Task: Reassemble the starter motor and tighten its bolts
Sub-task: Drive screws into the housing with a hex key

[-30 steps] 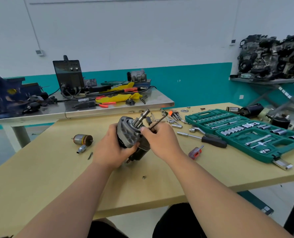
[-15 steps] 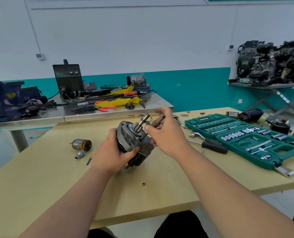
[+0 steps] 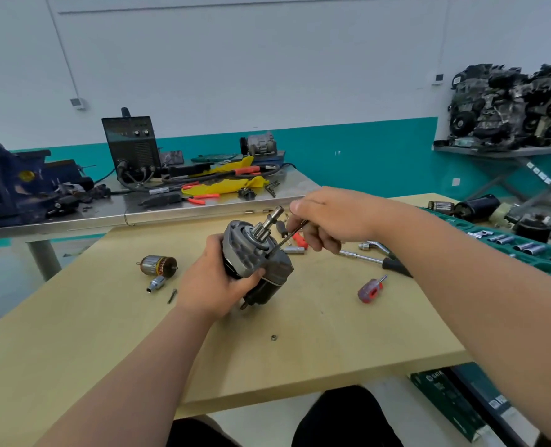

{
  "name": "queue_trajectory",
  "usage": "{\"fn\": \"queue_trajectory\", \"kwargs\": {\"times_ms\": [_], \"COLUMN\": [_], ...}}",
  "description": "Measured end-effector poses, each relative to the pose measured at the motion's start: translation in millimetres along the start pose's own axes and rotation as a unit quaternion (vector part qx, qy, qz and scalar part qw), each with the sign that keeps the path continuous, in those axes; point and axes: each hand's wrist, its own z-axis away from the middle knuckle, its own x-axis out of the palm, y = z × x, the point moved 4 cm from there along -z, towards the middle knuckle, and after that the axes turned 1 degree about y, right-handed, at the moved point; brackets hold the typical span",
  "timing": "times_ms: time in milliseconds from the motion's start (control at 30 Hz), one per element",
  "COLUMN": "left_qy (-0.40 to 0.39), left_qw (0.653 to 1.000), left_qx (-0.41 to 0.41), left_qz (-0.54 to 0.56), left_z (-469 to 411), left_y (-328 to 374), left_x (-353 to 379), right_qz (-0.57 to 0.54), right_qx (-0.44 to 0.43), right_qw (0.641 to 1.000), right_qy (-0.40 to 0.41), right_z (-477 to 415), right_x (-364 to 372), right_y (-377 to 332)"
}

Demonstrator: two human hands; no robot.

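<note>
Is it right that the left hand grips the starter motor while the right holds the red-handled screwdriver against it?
Not quite: in the head view the right hand holds a thin metal tool against the starter motor; the red-handled screwdriver lies on the table.

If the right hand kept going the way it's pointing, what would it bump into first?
Most likely the starter motor gripped by the left hand: the right hand pinches a thin metal rod slanting down-left toward its grey end housing. Depth is unclear; the tip may already touch.
</note>
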Motion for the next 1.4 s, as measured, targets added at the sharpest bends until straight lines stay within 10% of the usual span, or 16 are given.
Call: {"fn": "queue_trajectory", "kwargs": {"times_ms": [467, 767, 967, 1100, 1267, 1400], "left_qy": [-0.011, -0.008, -0.011, 0.011, 0.136, 0.182], "left_qw": [0.999, 0.996, 0.996, 0.988, 0.958, 0.928], "left_qx": [0.018, 0.008, 0.005, -0.035, -0.078, -0.140], "left_qz": [0.037, 0.092, 0.091, 0.150, 0.240, 0.294], "left_z": [7.9, 5.5, 6.2, -6.1, -21.2, -32.6], "left_y": [-0.2, 1.2, 3.0, -9.5, -44.1, -74.4], "left_x": [-7.8, -10.4, -11.8, -7.9, -13.9, -18.1], "right_qz": [-0.433, -0.714, -0.572, -0.671, -0.226, 0.188], "right_qx": [0.143, 0.167, 0.093, 0.067, 0.088, 0.020], "right_qw": [0.890, 0.680, 0.808, 0.711, 0.960, 0.981], "right_qy": [-0.008, 0.003, 0.107, 0.199, 0.140, -0.038], "right_z": [-2.0, 13.6, 1.6, -12.5, -34.5, -53.8], "right_x": [31.1, 43.4, 39.1, 12.4, 39.7, 80.2], "right_y": [9.6, 19.1, 21.2, 48.3, 81.9, 82.0]}}
